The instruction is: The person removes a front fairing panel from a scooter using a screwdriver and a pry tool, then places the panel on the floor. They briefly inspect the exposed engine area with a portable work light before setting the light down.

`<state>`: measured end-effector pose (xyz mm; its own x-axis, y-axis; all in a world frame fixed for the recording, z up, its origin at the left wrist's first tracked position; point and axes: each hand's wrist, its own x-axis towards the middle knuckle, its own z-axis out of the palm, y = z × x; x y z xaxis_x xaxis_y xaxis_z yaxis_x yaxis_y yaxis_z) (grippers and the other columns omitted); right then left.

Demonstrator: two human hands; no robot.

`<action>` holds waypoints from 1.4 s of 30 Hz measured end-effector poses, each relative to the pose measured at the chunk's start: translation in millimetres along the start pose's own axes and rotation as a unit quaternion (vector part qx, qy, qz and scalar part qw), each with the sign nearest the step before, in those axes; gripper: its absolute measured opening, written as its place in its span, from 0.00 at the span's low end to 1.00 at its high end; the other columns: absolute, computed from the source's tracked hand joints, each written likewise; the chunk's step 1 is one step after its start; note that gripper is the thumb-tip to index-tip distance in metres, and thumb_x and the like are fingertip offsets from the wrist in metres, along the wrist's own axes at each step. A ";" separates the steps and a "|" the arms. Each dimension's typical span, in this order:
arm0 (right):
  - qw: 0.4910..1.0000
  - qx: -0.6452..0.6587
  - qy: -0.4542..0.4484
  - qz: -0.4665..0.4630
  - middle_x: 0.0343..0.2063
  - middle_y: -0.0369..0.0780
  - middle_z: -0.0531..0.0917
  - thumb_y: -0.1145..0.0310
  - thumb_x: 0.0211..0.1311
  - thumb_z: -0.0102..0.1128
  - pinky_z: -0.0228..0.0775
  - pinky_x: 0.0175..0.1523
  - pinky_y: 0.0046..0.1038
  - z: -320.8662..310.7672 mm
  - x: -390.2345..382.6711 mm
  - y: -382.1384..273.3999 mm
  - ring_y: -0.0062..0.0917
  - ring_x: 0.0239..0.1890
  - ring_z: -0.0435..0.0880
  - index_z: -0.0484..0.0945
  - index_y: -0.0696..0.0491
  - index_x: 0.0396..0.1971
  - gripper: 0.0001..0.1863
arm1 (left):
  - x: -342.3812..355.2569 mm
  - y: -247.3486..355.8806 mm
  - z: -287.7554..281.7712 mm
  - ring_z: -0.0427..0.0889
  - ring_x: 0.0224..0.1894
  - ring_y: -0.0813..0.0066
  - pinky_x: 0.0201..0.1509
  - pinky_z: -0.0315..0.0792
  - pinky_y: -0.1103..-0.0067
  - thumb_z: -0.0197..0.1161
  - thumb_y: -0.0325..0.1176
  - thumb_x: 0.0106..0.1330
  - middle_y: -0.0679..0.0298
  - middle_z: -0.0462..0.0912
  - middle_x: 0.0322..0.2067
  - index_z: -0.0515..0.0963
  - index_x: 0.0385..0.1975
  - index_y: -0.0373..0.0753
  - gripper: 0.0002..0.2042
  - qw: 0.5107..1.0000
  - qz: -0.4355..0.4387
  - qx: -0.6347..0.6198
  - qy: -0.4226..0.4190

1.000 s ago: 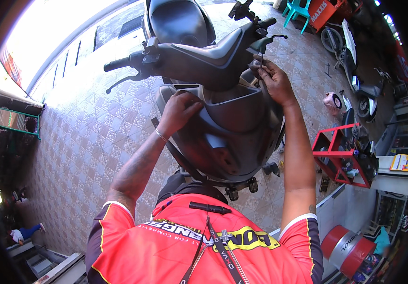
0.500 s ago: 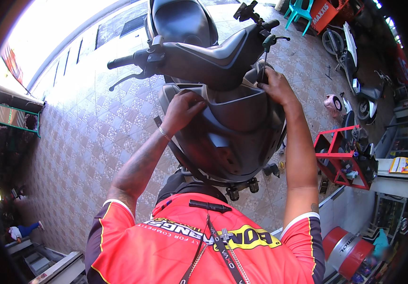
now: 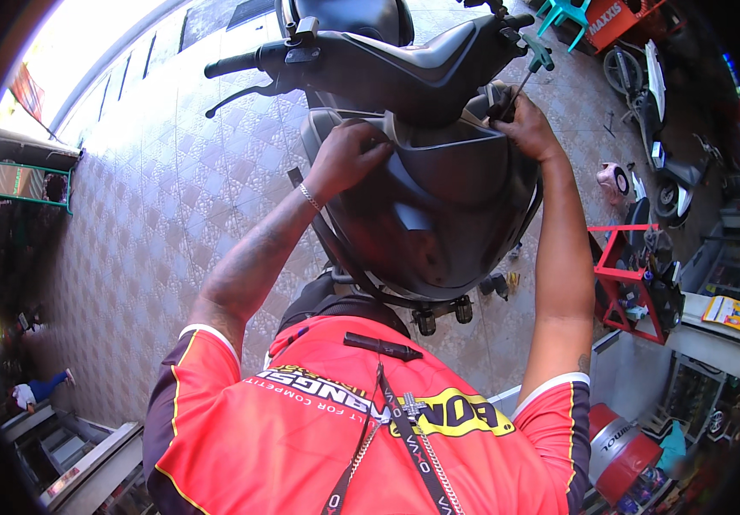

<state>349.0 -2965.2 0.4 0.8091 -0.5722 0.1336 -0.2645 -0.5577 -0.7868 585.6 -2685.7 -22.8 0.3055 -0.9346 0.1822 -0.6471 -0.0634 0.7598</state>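
In front of me stands a dark grey scooter, its front panel [image 3: 425, 206] below the handlebar cover [image 3: 387, 75]. My left hand [image 3: 351, 156] is closed over the panel's upper left edge, fingertips hidden behind it. At the panel's upper right edge is my right hand [image 3: 528, 127], its fingers bent against the dark trim under the handlebar. A screwdriver with a green crosswise handle [image 3: 541, 53] slants up out of that hand, its thin shaft between the fingers. The tip of the screwdriver is hidden.
On the right are a red metal frame [image 3: 620, 273], a parked motorcycle [image 3: 644, 112] and a red and grey drum [image 3: 623, 451]. Green plastic chairs [image 3: 565, 19] stand at the far right. Patterned floor tiles [image 3: 155, 249] spread to the left.
The scooter sits higher and slightly further right in view, along with both hands. The screwdriver has tipped over to the right and now slants more. Both hands keep their places on the panel.
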 end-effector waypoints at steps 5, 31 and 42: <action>0.996 -0.074 -0.017 0.040 0.46 0.40 0.84 0.77 0.50 0.71 0.73 0.58 0.29 -5.1 5.3 2.1 0.24 0.49 0.82 0.74 0.56 0.55 0.29 | 0.7 0.3 -0.8 0.86 0.39 0.61 0.48 0.77 0.70 0.65 0.39 0.62 0.53 0.85 0.36 0.85 0.37 0.34 0.14 1.000 -0.003 -0.005 -0.009; 0.996 -0.006 -0.012 0.091 0.42 0.40 0.87 0.73 0.63 0.66 0.72 0.55 0.25 4.3 -14.0 8.0 0.21 0.46 0.83 0.80 0.58 0.48 0.14 | 9.5 -23.2 -1.8 0.74 0.56 0.48 0.62 0.67 0.61 0.62 0.40 0.67 0.49 0.78 0.48 0.82 0.41 0.36 0.13 0.997 0.037 0.034 -0.052; 0.950 0.064 0.304 -0.022 0.34 0.36 0.80 0.79 0.65 0.61 0.75 0.49 0.22 25.9 -98.0 -110.8 0.18 0.38 0.82 0.74 0.57 0.31 0.05 | 12.4 -21.7 -8.9 0.75 0.54 0.47 0.61 0.67 0.60 0.60 0.38 0.69 0.49 0.81 0.45 0.81 0.41 0.35 0.12 0.998 0.051 -0.003 -0.043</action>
<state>312.6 -2831.8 58.8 0.3544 -0.8139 0.4604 -0.1399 -0.5329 -0.8345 609.7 -2692.7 -31.4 0.1769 -0.9629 0.2040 -0.6680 0.0347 0.7434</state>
